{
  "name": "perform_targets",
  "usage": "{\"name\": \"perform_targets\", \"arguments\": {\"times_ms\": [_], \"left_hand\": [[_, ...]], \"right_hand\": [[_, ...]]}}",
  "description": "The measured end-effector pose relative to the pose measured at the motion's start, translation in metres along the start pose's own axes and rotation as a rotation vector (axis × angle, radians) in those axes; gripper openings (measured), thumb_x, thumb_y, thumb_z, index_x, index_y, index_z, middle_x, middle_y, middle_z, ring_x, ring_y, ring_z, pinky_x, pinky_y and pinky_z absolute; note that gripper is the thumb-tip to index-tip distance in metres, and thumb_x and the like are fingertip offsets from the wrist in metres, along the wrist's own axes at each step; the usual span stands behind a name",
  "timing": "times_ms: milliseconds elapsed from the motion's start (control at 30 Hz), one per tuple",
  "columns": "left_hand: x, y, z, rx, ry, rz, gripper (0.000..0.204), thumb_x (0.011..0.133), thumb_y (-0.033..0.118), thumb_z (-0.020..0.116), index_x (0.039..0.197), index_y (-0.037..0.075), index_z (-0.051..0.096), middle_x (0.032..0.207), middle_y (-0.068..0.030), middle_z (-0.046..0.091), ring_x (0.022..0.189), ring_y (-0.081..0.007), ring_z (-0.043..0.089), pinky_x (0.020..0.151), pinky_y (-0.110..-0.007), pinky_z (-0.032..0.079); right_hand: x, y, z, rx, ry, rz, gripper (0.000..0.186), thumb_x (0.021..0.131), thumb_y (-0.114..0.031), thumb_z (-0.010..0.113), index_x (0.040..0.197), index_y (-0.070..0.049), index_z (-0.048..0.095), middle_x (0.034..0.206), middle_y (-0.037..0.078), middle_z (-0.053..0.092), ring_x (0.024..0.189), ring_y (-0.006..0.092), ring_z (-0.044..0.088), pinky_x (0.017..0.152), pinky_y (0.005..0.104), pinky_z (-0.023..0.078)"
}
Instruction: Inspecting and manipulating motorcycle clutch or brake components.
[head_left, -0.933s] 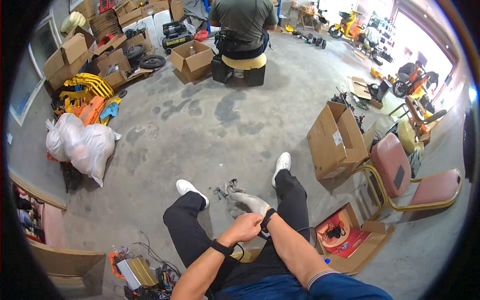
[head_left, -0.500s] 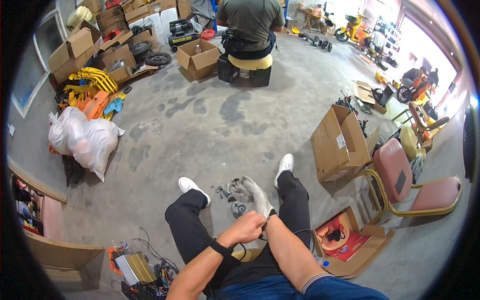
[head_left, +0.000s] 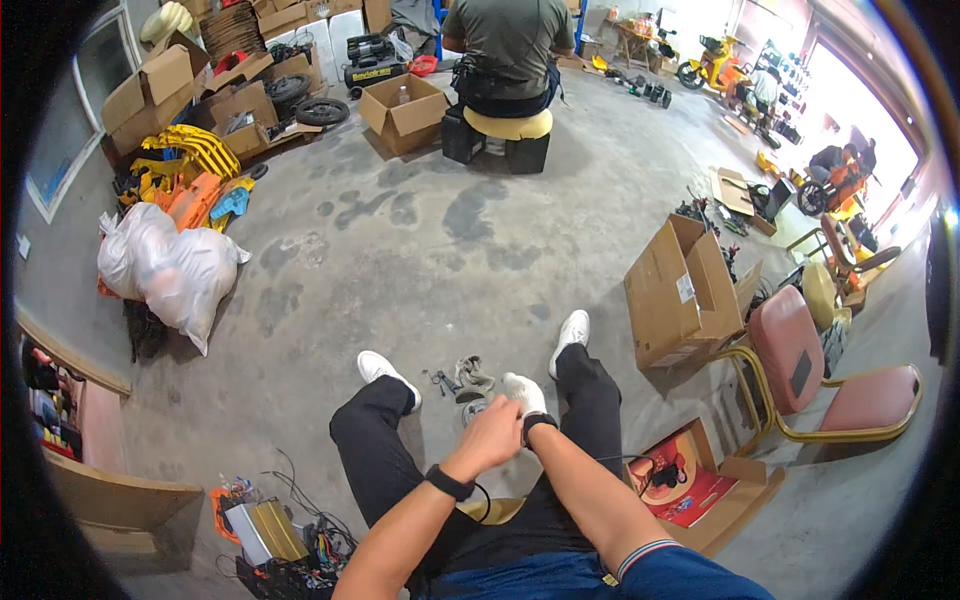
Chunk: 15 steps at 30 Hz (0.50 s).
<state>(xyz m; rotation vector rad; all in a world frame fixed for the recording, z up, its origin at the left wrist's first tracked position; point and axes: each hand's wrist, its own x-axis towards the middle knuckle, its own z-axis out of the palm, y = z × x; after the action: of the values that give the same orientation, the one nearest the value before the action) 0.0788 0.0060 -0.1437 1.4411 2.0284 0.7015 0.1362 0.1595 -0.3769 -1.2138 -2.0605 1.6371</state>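
left hand [head_left: 488,436]: bare, fingers curled together against white glove [head_left: 518,384]; pinch hidden.
white glove: on right hand [head_left: 526,397], right of left fingers, long axis forward.
right fingers: covered; spread unclear.

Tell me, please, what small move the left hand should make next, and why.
Perhaps the left hand should tug the glove snugly over the right hand: the left is bare and appears to grip the glove near the black band, where the cuff seems to end.

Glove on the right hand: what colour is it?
Off-white; the glove shows best in the head view, the only one here.
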Motion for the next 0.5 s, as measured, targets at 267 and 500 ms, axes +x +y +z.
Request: {"name": "perform_targets", "arguments": {"times_ms": [267, 500], "left_hand": [[0.010, -0.006, 0.019, -0.102, 0.005, 0.154, 0.021, 0.095, 0.017, 0.066, 0.109, 0.002, 0.066, 0.108, -0.0187, 0.063, 0.103, -0.0426, 0.063, 0.086, -0.050, 0.051], [0.022, -0.026, 0.026, -0.076, -0.097, 0.161, 0.020, 0.093, 0.014, 0.065, 0.109, 0.001, 0.065, 0.107, -0.0192, 0.065, 0.103, -0.0431, 0.064, 0.087, -0.050, 0.051]], "right_hand": [[-0.042, -0.028, -0.017, -0.930, -0.062, -0.076, 0.021, 0.083, -0.031, 0.065, 0.085, -0.017, 0.081, 0.092, 0.011, 0.079, 0.087, 0.0327, 0.077, 0.071, 0.0469, 0.059], [-0.049, -0.042, -0.011, -0.950, -0.198, 0.056, 0.023, 0.085, -0.032, 0.065, 0.091, -0.018, 0.082, 0.092, 0.008, 0.080, 0.087, 0.0315, 0.078, 0.067, 0.0464, 0.058]]}}
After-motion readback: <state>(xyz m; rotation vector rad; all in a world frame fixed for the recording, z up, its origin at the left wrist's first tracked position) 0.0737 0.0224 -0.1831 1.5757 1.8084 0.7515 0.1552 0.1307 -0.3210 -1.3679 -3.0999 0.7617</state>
